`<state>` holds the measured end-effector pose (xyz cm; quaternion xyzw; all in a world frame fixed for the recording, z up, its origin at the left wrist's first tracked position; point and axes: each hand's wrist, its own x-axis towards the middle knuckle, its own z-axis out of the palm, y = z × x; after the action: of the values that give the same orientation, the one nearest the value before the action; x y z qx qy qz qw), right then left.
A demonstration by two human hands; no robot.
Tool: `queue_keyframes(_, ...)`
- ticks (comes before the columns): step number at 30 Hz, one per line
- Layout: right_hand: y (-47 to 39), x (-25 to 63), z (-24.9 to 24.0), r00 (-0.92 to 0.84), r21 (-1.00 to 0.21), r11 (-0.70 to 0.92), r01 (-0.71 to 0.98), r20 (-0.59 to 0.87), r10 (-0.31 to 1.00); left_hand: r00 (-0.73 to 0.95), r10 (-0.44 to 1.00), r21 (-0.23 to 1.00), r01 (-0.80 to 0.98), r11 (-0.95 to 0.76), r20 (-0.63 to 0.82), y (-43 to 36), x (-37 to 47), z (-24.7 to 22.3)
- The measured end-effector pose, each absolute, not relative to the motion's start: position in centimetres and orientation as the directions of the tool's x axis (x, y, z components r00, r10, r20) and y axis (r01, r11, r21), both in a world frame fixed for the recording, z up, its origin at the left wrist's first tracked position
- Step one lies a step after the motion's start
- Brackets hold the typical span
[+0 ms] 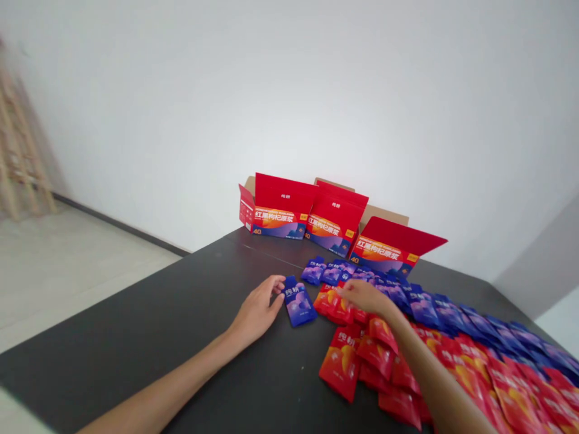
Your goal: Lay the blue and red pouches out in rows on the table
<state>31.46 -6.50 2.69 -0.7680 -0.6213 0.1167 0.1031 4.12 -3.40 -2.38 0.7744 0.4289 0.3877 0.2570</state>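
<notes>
On the dark table lies a single blue pouch (299, 304), apart from the others. My left hand (260, 304) is at its left edge, fingers bent and thumb apart from them; whether it touches the pouch is hard to tell. Over the red pouches (341, 361) is my right hand (362, 295), its fingers pointing left and down onto the nearest ones. Its fingertips are at a red pouch (337, 304), and what they grip is too small to make out. Several blue pouches (423, 304) lie in a row behind the red ones.
Three red boxes with raised flaps stand along the back of the table (181, 319): one at the left (278, 220), one in the middle (328, 232), one at the right (380, 253). A white wall rises behind them. A wooden frame (20, 144) stands far left.
</notes>
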Motion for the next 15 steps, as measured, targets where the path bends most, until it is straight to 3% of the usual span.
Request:
queue_keyframes(2, -5.8, 26.0, 1.5, 0.105, -0.296, -0.118, 0.948, -0.059, 0.993, 0.315, 0.862, 0.708, 0.492, -0.507, 0.398, -3.0, 4.0, -2.8)
queue_keyframes(3, -5.6, 23.6, 1.0, 0.093, -0.234, -0.097, 0.967, -0.026, 0.995, 0.311, 0.859, 0.696, 0.504, -0.511, 0.406, -2.9, 3.9, -3.0)
queue_keyframes(5, -5.2, 20.1, 0.1, 0.124, -0.149, -0.123, 0.981, 0.000, 0.992, 0.303, 0.857, 0.679, 0.522, -0.516, 0.417, -2.7, 3.8, -3.3)
queue_keyframes(7, -4.9, 18.4, -0.7, 0.179, -0.157, -0.175, 0.972, 0.009, 0.984, 0.300, 0.854, 0.668, 0.533, -0.519, 0.425, -2.6, 3.7, -3.4)
queue_keyframes(12, -3.5, 19.8, -2.4, 0.245, -0.560, -0.229, 0.796, -0.048, 0.968, 0.283, 0.841, 0.644, 0.545, -0.536, 0.460, -2.5, 3.6, -3.1)
queue_keyframes(15, -2.1, 21.7, -1.9, 0.215, -0.712, -0.187, 0.676, -0.051, 0.975, 0.262, 0.839, 0.641, 0.549, -0.536, 0.477, -2.4, 3.5, -2.7)
